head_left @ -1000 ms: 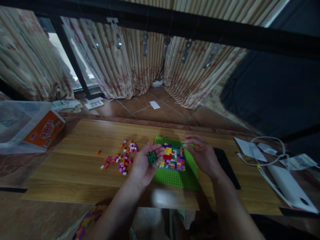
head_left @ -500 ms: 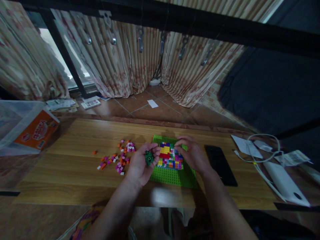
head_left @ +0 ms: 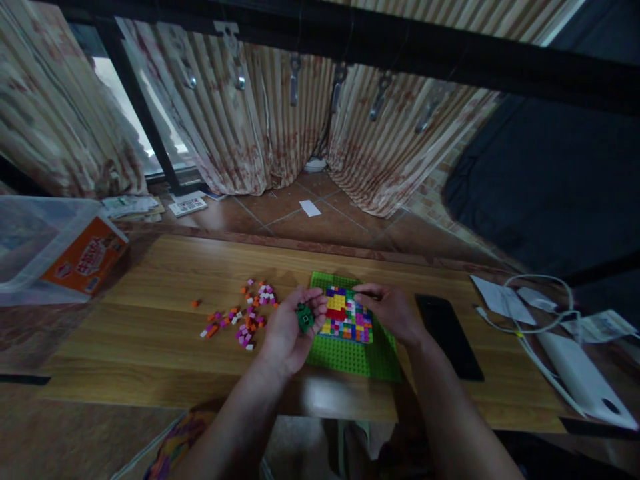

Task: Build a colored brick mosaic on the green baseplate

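Observation:
My left hand (head_left: 293, 328) is turned palm up and cupped around a small heap of dark green toy bricks (head_left: 305, 319). Its fingertips reach over the left edge of a multicoloured brick mosaic (head_left: 357, 328), which sits on a bright green baseplate (head_left: 345, 361). At the mosaic's upper right edge, the thumb and index finger of my right hand (head_left: 393, 312) are pinched together, close to some green bricks. What lies between those fingertips is too small to make out.
Loose pink, orange and white bricks (head_left: 246, 331) are scattered on the wooden table (head_left: 135, 333) to the left. A black phone-like slab (head_left: 449, 337) lies right of the baseplate. Further right are a white cable (head_left: 539, 370) and a white device (head_left: 590, 383). A clear plastic bin (head_left: 40, 287) stands far left.
The view has shifted slightly, so everything sits a little further right. My right hand's fingers have lowered and flattened at the mosaic's upper edge. My left hand still cups the green bricks.

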`<state>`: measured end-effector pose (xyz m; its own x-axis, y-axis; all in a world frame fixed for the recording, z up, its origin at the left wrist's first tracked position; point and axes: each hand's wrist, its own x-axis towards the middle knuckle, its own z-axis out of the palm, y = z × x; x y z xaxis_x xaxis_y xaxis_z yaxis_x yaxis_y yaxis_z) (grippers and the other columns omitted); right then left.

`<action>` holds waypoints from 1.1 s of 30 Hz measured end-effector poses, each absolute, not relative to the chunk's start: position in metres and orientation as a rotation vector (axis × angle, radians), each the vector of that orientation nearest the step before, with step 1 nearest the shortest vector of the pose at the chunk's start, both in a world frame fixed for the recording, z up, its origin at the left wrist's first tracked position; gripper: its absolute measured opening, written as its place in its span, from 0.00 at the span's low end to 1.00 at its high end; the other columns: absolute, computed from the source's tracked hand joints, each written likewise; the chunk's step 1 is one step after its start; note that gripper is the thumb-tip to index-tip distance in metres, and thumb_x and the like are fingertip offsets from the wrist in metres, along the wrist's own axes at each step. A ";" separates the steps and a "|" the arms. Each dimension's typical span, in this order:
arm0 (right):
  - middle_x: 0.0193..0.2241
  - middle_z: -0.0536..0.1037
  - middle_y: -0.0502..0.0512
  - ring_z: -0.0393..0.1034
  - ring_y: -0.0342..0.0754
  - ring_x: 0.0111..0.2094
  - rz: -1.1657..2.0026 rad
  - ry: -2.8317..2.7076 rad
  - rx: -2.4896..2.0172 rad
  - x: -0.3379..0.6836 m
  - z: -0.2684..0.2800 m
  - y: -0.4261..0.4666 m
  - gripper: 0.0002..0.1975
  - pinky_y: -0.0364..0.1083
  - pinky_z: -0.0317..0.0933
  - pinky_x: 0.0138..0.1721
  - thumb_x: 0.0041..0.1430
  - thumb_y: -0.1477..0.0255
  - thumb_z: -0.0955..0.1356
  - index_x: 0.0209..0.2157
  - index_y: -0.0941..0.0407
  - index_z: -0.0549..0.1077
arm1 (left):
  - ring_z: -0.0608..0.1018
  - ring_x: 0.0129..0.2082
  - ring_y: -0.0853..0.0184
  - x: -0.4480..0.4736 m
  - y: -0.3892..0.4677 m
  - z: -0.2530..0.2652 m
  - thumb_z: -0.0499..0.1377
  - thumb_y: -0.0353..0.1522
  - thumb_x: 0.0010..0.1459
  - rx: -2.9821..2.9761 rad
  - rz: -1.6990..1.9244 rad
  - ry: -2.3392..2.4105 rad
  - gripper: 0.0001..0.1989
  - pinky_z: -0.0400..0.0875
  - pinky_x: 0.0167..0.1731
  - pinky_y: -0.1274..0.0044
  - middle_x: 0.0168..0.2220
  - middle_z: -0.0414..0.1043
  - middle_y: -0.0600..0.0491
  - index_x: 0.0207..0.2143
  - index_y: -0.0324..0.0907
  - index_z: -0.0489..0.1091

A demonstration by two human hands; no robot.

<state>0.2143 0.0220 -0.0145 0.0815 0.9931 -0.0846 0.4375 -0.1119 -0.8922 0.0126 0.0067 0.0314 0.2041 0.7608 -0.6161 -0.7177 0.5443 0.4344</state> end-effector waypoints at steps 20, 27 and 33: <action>0.36 0.78 0.53 0.73 0.48 0.39 0.679 -1.769 -1.248 0.183 0.027 0.005 0.08 0.49 0.66 0.43 0.60 0.67 0.67 0.37 0.51 0.79 | 0.77 0.39 0.62 0.017 0.002 0.035 0.48 0.47 0.62 0.024 0.994 0.622 0.26 0.71 0.44 0.72 0.40 0.74 0.39 0.37 0.32 0.72; 0.41 0.75 0.53 0.68 0.51 0.46 0.580 -2.111 -1.230 0.168 0.032 -0.001 0.11 0.54 0.62 0.48 0.62 0.73 0.66 0.43 0.48 0.77 | 0.74 0.30 0.66 0.016 0.002 0.034 0.48 0.48 0.62 -0.014 0.974 0.567 0.27 0.69 0.33 0.76 0.32 0.72 0.45 0.38 0.33 0.73; 0.39 0.75 0.54 0.68 0.50 0.44 0.514 -2.133 -1.249 0.161 0.027 -0.003 0.09 0.52 0.62 0.46 0.61 0.74 0.66 0.38 0.50 0.78 | 0.74 0.29 0.68 0.017 0.003 0.032 0.47 0.46 0.63 -0.060 0.964 0.507 0.26 0.69 0.32 0.77 0.34 0.73 0.45 0.37 0.33 0.72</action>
<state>0.1612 -0.0025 0.0274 -0.3716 0.8767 0.3057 0.6413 0.4804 -0.5983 0.0174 0.0027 0.0324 0.4630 0.7704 -0.4383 -0.7978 0.5777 0.1727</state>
